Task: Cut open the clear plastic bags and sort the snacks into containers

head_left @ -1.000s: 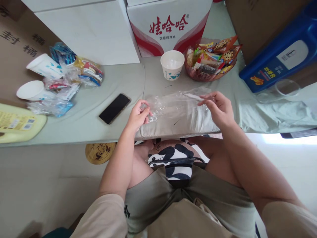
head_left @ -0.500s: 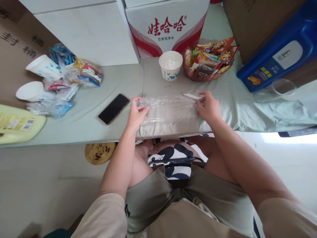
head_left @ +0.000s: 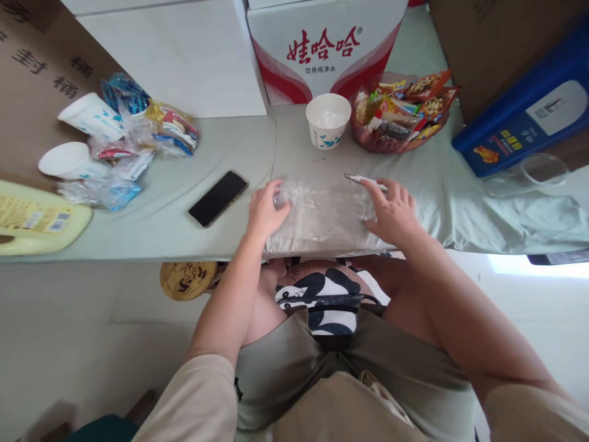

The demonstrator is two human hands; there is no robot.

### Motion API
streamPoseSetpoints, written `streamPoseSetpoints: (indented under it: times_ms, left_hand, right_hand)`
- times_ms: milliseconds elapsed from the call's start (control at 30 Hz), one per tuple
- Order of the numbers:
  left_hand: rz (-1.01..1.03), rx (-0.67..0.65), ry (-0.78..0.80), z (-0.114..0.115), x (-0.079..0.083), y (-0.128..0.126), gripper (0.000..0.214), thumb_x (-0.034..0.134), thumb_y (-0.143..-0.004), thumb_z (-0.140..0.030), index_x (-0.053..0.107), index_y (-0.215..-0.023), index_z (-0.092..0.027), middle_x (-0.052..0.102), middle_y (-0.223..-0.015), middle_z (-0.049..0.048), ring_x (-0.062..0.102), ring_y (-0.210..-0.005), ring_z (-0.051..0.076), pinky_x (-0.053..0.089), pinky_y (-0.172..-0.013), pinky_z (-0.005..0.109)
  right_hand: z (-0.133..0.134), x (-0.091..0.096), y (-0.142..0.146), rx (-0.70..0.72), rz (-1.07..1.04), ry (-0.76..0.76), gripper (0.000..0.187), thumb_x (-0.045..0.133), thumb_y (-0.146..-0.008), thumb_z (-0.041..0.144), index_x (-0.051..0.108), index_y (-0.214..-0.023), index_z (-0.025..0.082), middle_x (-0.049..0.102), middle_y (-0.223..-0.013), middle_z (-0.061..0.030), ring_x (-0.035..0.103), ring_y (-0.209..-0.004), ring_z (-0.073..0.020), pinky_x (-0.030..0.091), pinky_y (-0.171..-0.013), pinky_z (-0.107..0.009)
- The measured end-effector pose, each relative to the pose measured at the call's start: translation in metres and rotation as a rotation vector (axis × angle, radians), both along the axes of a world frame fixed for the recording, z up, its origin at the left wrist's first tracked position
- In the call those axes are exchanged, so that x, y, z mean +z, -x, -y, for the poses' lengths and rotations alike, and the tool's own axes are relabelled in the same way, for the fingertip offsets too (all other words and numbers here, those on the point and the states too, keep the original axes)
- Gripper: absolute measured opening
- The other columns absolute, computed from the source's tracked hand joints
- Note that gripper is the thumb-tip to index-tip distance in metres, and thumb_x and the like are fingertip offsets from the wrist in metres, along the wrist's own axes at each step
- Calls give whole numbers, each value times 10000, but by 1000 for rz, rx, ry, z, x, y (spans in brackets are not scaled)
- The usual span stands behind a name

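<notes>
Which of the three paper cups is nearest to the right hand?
The paper cup beside the snack bowl; the other two, beside plastic packets, are farther from the right hand.

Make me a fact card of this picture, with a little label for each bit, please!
Left grip: thumb and fingers apart, at the left end of some clear plastic
Right grip: at the plastic's right end
By the right fingers: a slim white tool with a dark tip; I can't tell if it is held
Table cover: pale green cloth
Left of the plastic: a phone, screen dark
Behind the plastic: an upright paper cup, beside a bowl of wrapped snacks
Far right: a blue bottle
</notes>
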State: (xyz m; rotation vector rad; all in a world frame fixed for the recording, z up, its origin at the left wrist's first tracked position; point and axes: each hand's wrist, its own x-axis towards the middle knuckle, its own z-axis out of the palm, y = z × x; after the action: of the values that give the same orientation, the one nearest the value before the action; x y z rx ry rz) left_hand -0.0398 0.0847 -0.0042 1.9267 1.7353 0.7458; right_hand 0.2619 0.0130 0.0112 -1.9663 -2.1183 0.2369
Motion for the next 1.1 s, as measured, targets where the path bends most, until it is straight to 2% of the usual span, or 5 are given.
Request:
streamPoseSetpoints:
  times_ms: [367, 500, 667, 800, 1100]
  left_hand:
    - [543, -398, 127, 5, 4, -25, 400, 692, -763, -124, 593, -1136, -231, 622, -859, -32, 630, -726, 96, 536, -772, 271]
    - [820, -293, -6, -1, 7, -12, 612, 851, -684, -286, 564, -1224, -315, 670, -1030, -3, 695, -911, 156, 554, -898, 339]
    - [1203, -95, 202, -2, 14, -4, 547, 711, -777, -673, 643, -1135, -264, 701, -1269, 85, 653, -1257, 261, 516, -1064, 395]
    - [1106, -281, 765, 11, 16, -34, 534, 757, -778, -560, 687, -1136, -170, 748, -1234, 163, 713, -1175, 302, 566, -1000, 414]
    - [794, -206, 666, 6, 15, -46, 293, 633, -889, -293, 609, -1178, -252, 648, -579, -53, 631, -454, 129, 427, -434, 213]
  right_hand:
    - [-7, 12, 33, 246, -485, 224, 798, 745, -752, 395, 468, -1469, 182, 666, -1318, -181, 660, -1149, -326, 525, -996, -490]
    - [-9, 15, 39, 256, -605, 385, 121, 620, -807, 268, 644, -910, 209, 699, -762, -16, 632, -651, -157, 511, -698, -323]
    - [-11, 16, 39, 66, -1149, 376, 200, 630, -852, 388, 516, -888, 228, 659, -699, 17, 568, -505, -103, 405, -475, -239]
    - [-18, 14, 45, -13, -1298, 375, 278, 669, -854, 427, 492, -953, 236, 675, -706, 11, 595, -514, -111, 437, -465, -231]
    - [-20, 3, 41, 7, -1103, 222, 356, 591, -823, 260, 662, -1171, 235, 676, -1139, -52, 530, -533, -70, 474, -521, -299]
